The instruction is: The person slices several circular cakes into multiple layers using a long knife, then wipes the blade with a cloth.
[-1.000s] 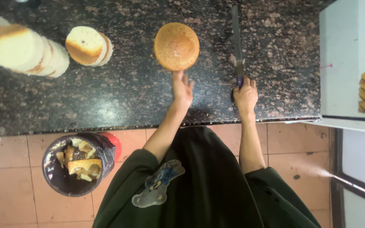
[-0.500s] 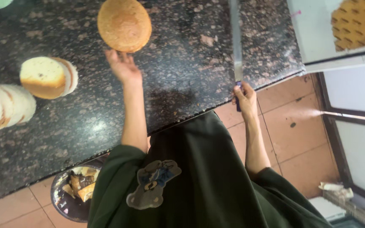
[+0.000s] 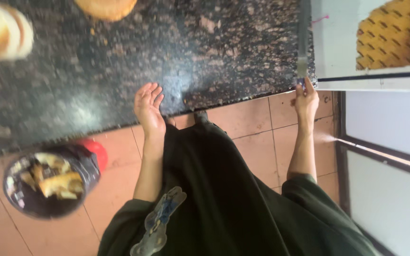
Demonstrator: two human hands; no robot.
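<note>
Left hand (image 3: pixel 149 108) empty, fingers loose over the desk's (image 3: pixel 119 90) near edge; right hand (image 3: pixel 305 98) fingers clenched on a knife (image 3: pixel 302 45) lying along the right edge; whole bun (image 3: pixel 105 7) and sliced bun (image 3: pixel 1 31) at far edge, uncut work remaining.

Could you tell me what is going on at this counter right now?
A person stands at a dark granite counter. Their right hand grips the handle of a long knife lying on the counter's edge. Their left hand is open and empty at the counter's near edge. Round buns sit further back, and a bin of food scraps stands on the floor.
</note>
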